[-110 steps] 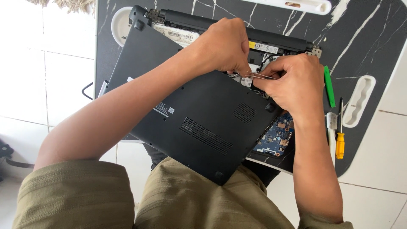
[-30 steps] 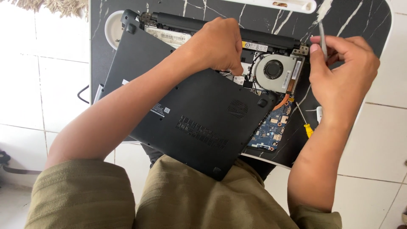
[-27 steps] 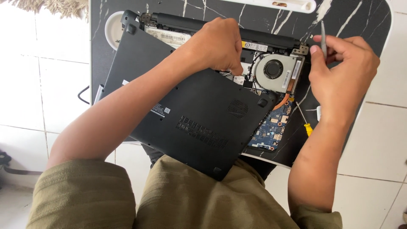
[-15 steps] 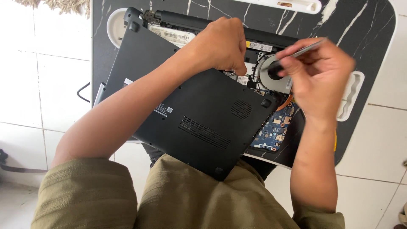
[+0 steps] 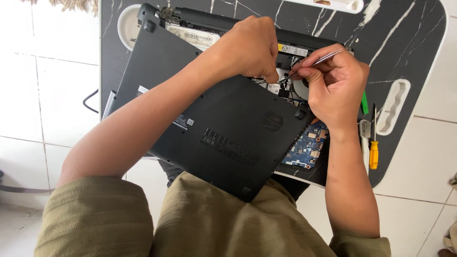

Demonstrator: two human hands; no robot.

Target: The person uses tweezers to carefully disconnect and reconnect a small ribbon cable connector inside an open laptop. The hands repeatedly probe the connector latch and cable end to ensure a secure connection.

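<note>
An upturned black laptop lies on a dark marbled lap table [image 5: 409, 43]. Its loose bottom cover [image 5: 223, 128] is lifted, baring a blue circuit board [image 5: 307, 147] at the right. My left hand [image 5: 250, 47] rests on the cover's far edge, fingertips pressing down among the laptop's inner parts. My right hand [image 5: 335, 88] holds thin metal tweezers [image 5: 316, 61], their tips reaching into the opening just beside my left fingertips. The fan is hidden under my right hand.
A yellow-handled screwdriver [image 5: 373, 152], a green tool [image 5: 364, 102] and a grey tool lie on the table to the right of the laptop. White handle cut-outs [image 5: 395, 107] mark the table's edges. White floor tiles surround it; a black cable [image 5: 90, 100] sits at the left.
My right hand lifted away to the right, came back holding the tweezers, and now points them into the opening over the fan. My left hand stayed on the cover.
</note>
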